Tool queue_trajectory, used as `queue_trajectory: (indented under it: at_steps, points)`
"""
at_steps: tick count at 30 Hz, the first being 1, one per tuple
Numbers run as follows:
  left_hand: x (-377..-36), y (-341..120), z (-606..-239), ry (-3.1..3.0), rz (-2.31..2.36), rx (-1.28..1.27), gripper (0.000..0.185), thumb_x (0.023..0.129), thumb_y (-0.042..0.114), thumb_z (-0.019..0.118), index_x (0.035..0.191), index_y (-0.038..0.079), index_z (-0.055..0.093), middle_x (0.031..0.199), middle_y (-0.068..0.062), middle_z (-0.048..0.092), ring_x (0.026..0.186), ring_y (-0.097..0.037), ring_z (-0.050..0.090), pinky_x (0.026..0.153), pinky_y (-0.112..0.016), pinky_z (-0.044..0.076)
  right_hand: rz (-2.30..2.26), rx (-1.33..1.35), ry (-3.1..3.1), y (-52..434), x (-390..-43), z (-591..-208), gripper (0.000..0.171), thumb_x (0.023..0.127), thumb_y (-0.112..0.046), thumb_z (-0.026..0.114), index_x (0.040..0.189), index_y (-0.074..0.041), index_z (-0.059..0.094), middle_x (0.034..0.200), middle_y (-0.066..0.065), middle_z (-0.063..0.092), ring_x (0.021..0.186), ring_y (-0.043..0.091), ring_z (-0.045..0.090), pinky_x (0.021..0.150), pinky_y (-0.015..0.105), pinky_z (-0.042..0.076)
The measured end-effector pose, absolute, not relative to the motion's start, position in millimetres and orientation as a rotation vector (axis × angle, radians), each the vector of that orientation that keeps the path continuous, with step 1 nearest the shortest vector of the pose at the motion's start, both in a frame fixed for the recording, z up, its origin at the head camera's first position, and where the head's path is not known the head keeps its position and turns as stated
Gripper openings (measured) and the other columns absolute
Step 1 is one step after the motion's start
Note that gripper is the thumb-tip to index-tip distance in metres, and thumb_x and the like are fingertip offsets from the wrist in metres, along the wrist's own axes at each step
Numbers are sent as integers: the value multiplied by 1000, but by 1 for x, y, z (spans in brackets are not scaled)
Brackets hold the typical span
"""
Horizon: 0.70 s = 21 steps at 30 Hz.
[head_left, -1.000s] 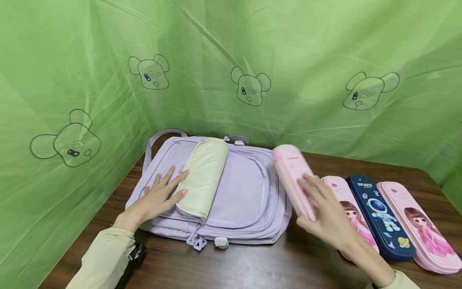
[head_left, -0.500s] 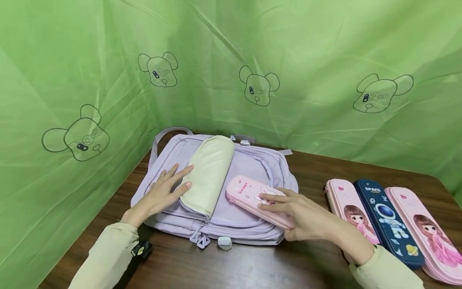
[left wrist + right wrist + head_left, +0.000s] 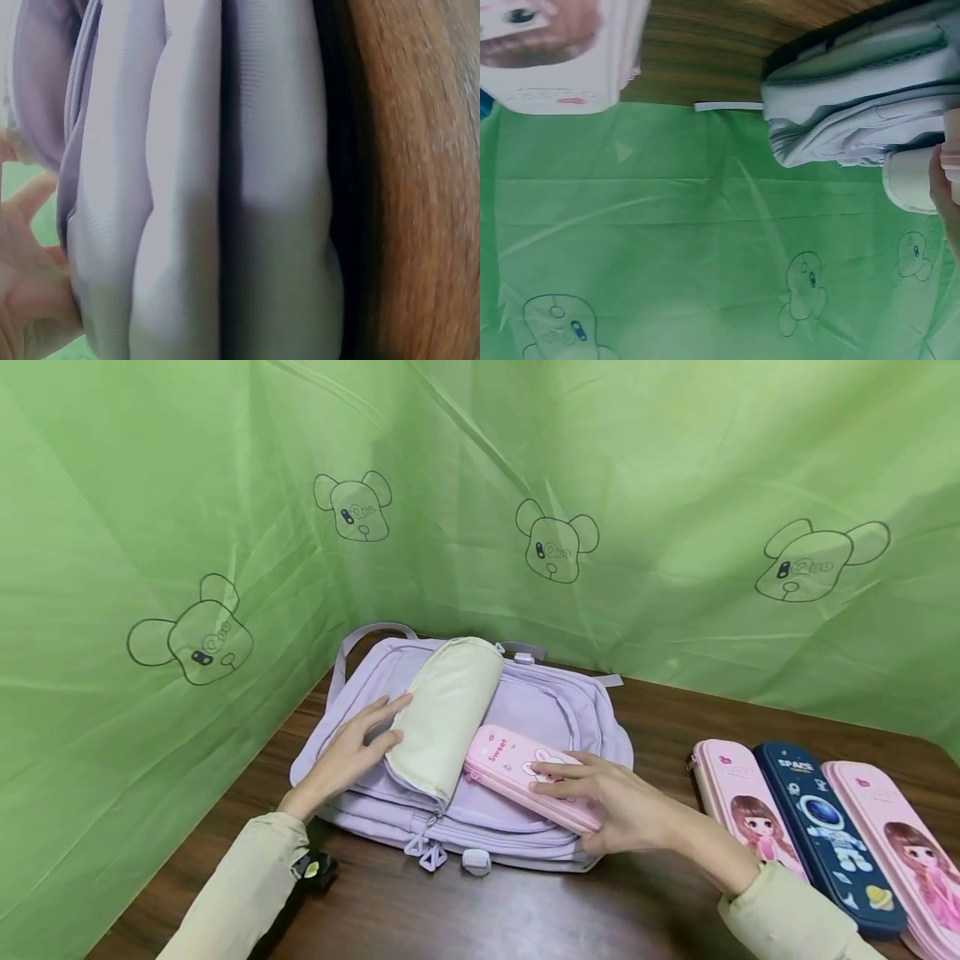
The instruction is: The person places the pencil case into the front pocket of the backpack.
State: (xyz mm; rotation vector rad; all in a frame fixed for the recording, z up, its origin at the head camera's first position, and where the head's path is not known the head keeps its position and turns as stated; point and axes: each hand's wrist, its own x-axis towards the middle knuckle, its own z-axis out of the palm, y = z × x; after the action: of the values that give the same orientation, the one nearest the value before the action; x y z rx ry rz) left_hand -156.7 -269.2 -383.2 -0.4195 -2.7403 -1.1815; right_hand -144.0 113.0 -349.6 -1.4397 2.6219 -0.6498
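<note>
right hand (image 3: 615, 800) grips pink sweet case (image 3: 516, 772); case over lilac backpack (image 3: 528, 706), 4 o'clock from cream flap (image 3: 450, 714), end at its edge. left hand (image 3: 348, 756) loosely spread, fingertips at flap's 9 o'clock edge, no grip seen. risk: case end may snag if left fingers let flap sag. left wrist view shows dark band between backpack side and table (image 3: 427, 150), not made out in head view.

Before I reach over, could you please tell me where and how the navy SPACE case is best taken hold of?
Probably by its rounded far end, pinched from above: the navy SPACE case lies flat with pink doll cases close along both long sides, leaving little finger room there, while no case blocks that end.
</note>
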Motion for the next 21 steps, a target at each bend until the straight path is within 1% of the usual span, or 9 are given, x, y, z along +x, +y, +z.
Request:
queue_trajectory:
  at_steps: [3, 6, 8, 12, 15, 18, 20, 21]
  points:
    - [-157, -267, -385, -2694, -1240, -406, 56, 93, 29, 55, 145, 29, 33, 148, 4, 33, 135, -20, 27, 108, -48, 20, -662, -1465, 2612, 106, -144, -352, 74, 53, -16, 76, 125, -18, 61, 139, -1, 47, 127, 41, 35, 96, 61, 31]
    - [-157, -266, -385, -2671, -1286, -391, 60, 93, 27, 55, 146, 28, 29, 147, 11, 30, 135, -16, 26, 109, -44, 18, -663, -1526, 2577, 91, -145, -355, 74, 53, -16, 75, 126, -20, 61, 138, -2, 48, 127, 40, 36, 98, 57, 32]
    - [-157, -265, -385, -2676, -1289, -390, 60, 93, 26, 55, 147, 27, 29, 147, 11, 30, 136, -17, 25, 109, -44, 18, -656, -1561, 2541, 81, -145, -358, 75, 54, -17, 75, 127, -22, 59, 138, -4, 47, 128, 40, 35, 101, 54, 31]
    - [-157, -264, -386, -2709, -1251, -389, 59, 93, 28, 55, 146, 24, 31, 148, 4, 32, 136, -23, 26, 109, -45, 18, -678, -1576, 2498, 71, -145, -359, 75, 56, -16, 76, 128, -24, 59, 139, -5, 46, 131, 36, 30, 104, 58, 21]
    - [-158, -265, -385, -2712, -1224, -373, 57, 93, 28, 55, 145, 20, 34, 147, -3, 34, 135, -27, 28, 109, -46, 18, -691, -1584, 2507, 73, -143, -359, 68, 60, -13, 75, 125, -26, 61, 140, -4, 45, 133, 35, 27, 101, 66, 16]
    - [-156, -266, -384, -2729, -1181, -343, 55, 92, 29, 54, 143, 17, 38, 146, -11, 35, 134, -30, 28, 108, -48, 19, -764, -1614, 2520, 79, -139, -359, 58, 66, -12, 75, 122, -25, 63, 141, 0, 43, 134, 36, 25, 101, 65, 19]
    - [-155, -267, -384, -2750, -1171, -317, 54, 93, 30, 54, 143, 17, 40, 146, -14, 34, 134, -31, 28, 108, -50, 19, -833, -1620, 2566, 85, -135, -360, 53, 71, -13, 75, 121, -21, 63, 142, 6, 42, 133, 37, 26, 101, 62, 23]
    - [-154, -268, -384, -2759, -1171, -303, 53, 93, 31, 54, 142, 17, 41, 146, -16, 34, 134, -32, 28, 107, -51, 19, -853, -1612, 2612, 88, -133, -361, 52, 72, -16, 76, 123, -19, 62, 143, 9, 40, 132, 37, 27, 101, 60, 26]
